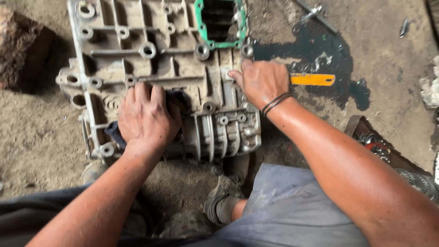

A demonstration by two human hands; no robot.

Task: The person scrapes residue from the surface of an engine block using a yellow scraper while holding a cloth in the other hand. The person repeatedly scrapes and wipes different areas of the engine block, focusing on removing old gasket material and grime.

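Observation:
A large grimy grey metal casing (151, 55) with ribs and bolt bosses lies on the dirt floor. A green gasket (199, 27) frames its rectangular opening at the top. My left hand (146, 116) presses a dark blue rag (180, 98) onto the casing's lower middle, fingers curled over the cloth. My right hand (260, 82) rests on the casing's right edge, fingertips on a rib, with thin black bands around the wrist. No tool is visible in that hand.
An orange flat strip (313, 80) lies on a dark oil stain (320, 55) right of the casing. A metal tool (313, 13) lies at the top right. A brown container with chain parts (379, 144) sits at right. My shoe (222, 196) is below the casing.

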